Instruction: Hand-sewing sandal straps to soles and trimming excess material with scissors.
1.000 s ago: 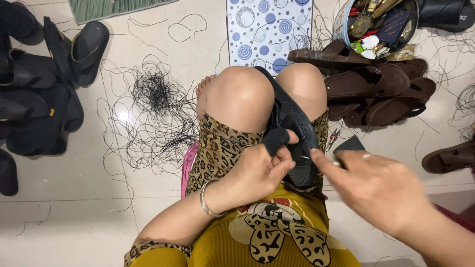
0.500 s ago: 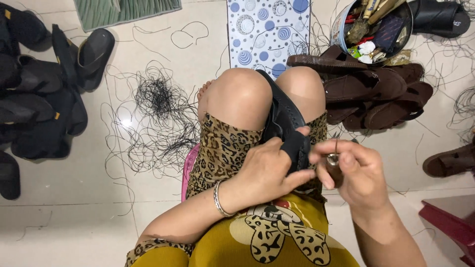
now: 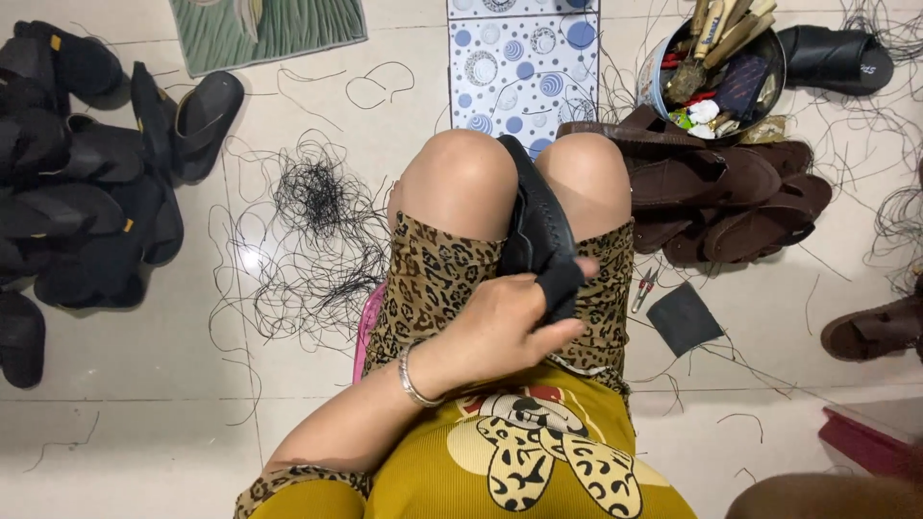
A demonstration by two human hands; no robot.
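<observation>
A yellow top with a spotted animal figure (image 3: 538,461) is seen at the bottom edge, worn by the seated person. At the lower right corner only a blurred brown stretch of the right arm (image 3: 827,495) is caught; the right hand itself is out of frame, so its state cannot be told. The left hand (image 3: 500,327), a silver bangle (image 3: 415,377) at its wrist, is closed around the near end of a black sandal (image 3: 540,231), the thumb laid over the dark strap and the fingers curled beneath it. The sandal is held on edge between the two bare knees, wedged above leopard-print shorts (image 3: 433,279).

On the tiled floor just right of the legs, small pliers (image 3: 645,287) and a black cut piece (image 3: 685,318) are laid near each other. Left of the legs a tangle of black thread (image 3: 312,197) is spread. Brown sandals (image 3: 731,197) are stacked right of the knee, one more brown sandal (image 3: 870,332) well apart at the right edge. A heap of black sandals (image 3: 87,183) is piled at the far left. Farther off, a round tin of tools (image 3: 716,62), a blue dotted sheet (image 3: 524,67) and a green mat (image 3: 269,29) are seen.
</observation>
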